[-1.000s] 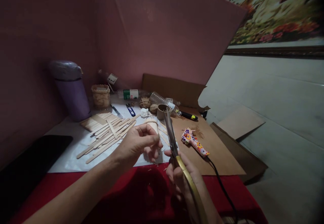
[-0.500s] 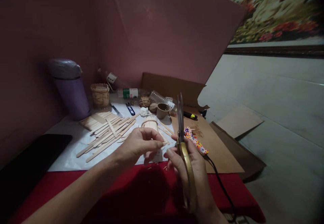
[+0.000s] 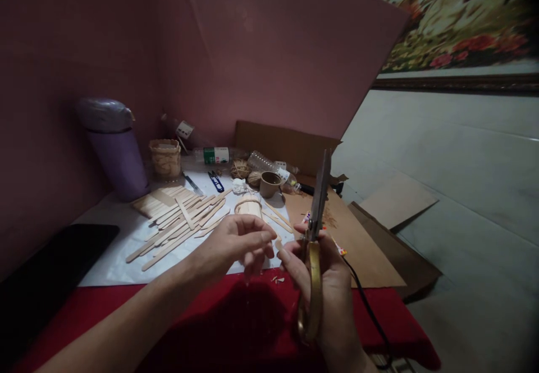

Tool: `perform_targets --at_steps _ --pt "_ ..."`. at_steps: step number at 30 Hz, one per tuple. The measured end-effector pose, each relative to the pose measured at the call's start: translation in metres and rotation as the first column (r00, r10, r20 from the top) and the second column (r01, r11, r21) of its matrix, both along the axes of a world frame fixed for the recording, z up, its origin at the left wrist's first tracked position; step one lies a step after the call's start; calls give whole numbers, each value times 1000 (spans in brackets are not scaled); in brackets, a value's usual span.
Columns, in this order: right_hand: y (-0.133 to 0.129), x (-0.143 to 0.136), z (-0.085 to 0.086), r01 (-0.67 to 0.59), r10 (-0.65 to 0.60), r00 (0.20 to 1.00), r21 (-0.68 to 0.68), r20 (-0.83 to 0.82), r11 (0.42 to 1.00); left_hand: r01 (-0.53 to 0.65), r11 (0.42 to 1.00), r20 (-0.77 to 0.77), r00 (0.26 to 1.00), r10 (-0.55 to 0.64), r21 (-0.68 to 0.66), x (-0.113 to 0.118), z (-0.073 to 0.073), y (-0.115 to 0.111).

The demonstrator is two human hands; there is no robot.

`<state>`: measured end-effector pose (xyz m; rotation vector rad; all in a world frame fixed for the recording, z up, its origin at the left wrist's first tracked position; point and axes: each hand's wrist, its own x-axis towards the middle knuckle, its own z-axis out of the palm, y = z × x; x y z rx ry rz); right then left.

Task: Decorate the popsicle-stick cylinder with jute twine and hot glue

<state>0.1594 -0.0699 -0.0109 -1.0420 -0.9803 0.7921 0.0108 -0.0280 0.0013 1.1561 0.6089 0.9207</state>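
Observation:
My right hand [image 3: 332,283] is wrapped round a pair of scissors [image 3: 315,255] with gold-coloured handles, blades pointing up and close together. My left hand [image 3: 242,241] is bent into a pinch, thumb and index finger close together. A small pale wood piece [image 3: 278,244] sits between the left fingertips and the right thumb; which hand bears it is unclear. Behind the left hand stands a small pot-like form of craft sticks [image 3: 248,205] with a band round it, its lower part hidden. Small wood chips [image 3: 278,279] lie on the red cloth [image 3: 219,311] below.
Loose craft sticks [image 3: 177,230] are heaped on white paper at left, near a purple tumbler [image 3: 120,159] and woven basket [image 3: 165,159]. Farther back are thread snips [image 3: 216,182], twine balls [image 3: 240,168], a brown cup [image 3: 270,184] and plastic bottles [image 3: 216,155]. Cardboard [image 3: 370,255] lies at right with a black cord [image 3: 370,317].
The scissors have tilted to the right and now cover more of the flower-patterned thing behind them. The small wood piece has shifted slightly from the left fingertips toward the right thumb.

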Motion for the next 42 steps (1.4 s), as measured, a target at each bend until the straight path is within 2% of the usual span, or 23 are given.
perform_targets --at_steps 2,7,10,12,15,19,24,26,31,36,42 --pt "-1 0 -1 -16 16 1000 -3 10 1000 37 999 -22 999 -37 -4 0 1 -1" --pt "-8 -1 10 -179 181 983 -77 28 981 69 998 -62 996 -69 8 -1 1 -3" --pt "-8 -2 14 -195 197 980 -95 11 976 72 997 -60 996 -72 4 -1 0 -3" --pt "-6 -2 14 -205 206 979 -104 -7 973 58 998 -58 997 -58 -6 0 -1 -2" --pt "-5 2 10 -248 241 969 -157 -59 956 -28 999 -15 1000 28 -44 0 -1 0" --pt "-9 6 -5 -432 402 902 -291 -159 854 -135 987 64 988 142 -91 -1 4 3" --pt "-19 5 -28 -625 596 777 -357 -201 694 -242 965 120 960 254 -104 0 11 0" --pt "-22 5 -34 -660 642 743 -358 -188 660 -273 957 134 949 285 -99 0 12 -1" --pt "-21 4 -40 -632 628 766 -338 -135 697 -320 943 132 935 330 -88 0 11 0" --pt "-22 5 -34 -575 592 803 -338 -61 745 -328 943 98 938 332 -54 -1 11 1" --pt "-24 8 -23 -588 613 790 -329 -35 739 -289 957 95 952 290 -29 0 14 -1"
